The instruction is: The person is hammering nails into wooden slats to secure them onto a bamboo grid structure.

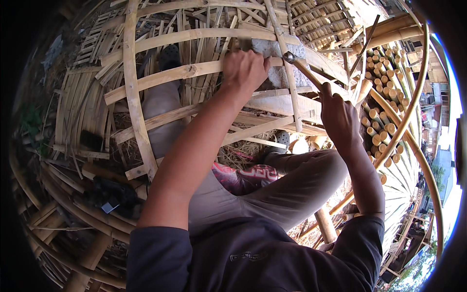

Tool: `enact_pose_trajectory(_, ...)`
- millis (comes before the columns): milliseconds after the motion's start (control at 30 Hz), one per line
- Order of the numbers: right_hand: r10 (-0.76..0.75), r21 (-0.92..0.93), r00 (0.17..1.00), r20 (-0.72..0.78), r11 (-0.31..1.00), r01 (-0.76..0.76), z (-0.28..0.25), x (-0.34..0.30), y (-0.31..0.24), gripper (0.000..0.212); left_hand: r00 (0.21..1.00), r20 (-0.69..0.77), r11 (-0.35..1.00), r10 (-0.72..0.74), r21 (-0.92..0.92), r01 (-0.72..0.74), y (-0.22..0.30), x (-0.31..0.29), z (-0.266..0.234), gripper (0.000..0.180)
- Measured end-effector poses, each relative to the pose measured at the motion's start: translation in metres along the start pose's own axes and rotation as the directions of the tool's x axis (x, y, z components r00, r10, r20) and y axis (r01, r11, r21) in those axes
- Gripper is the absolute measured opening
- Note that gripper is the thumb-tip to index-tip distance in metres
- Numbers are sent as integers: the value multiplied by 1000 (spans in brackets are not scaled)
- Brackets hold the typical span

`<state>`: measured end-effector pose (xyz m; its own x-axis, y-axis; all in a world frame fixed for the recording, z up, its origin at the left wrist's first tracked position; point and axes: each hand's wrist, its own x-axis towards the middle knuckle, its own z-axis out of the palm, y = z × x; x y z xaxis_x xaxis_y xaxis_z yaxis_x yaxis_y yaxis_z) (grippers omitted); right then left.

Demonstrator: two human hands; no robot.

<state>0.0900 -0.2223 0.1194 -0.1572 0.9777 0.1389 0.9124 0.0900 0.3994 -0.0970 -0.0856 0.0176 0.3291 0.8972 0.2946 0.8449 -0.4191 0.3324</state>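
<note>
My right hand (pixel 339 117) is closed around the handle of a hammer (pixel 310 74). The hammer's round metal head sits over an upright bamboo strip (pixel 293 97) on the right of a lattice of split-bamboo slats. My left hand (pixel 245 70) is curled over one of the crosswise bamboo slats (pixel 187 72), which shows on both sides of it; the fingertips are hidden. Beneath the slats, beside my left hand, lies a pale grey block (pixel 273 80). Another long upright strip (pixel 131 87) crosses the slats at the left.
Cut bamboo poles (pixel 386 87) are stacked at the right, near bent bamboo lengths (pixel 425 63). Slatted panels (pixel 82 107) and loose strips lie at the left and far side. My bent legs (pixel 292 190) are under and before the lattice. A dark bundle (pixel 112 194) lies at lower left.
</note>
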Motion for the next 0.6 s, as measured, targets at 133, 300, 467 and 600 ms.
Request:
enact_pose_trajectory(133, 5, 184, 999, -45, 983, 4, -19, -2, -13, 15, 999, 26, 1000, -23, -10, 23, 3, -1, -5, 42)
enact_pose_trajectory(300, -20, 221, 991, -135, 974, 49, -5, -6, -14, 13, 1000, -15, 1000, 1, 4, -1, -2, -1, 4, 40)
enact_pose_trajectory(467, 90, 193, 993, 81, 976, -104, 5, -2, -7, 12, 1000, 23, 1000, 17, -8, -17, -1, 0, 0, 36)
enact_pose_trajectory(600, 6, 342, 985, -174, 938, 54, 5, -11, -10, 13, 1000, 14, 999, 22, -24, -22, -3, -1, 4, 39)
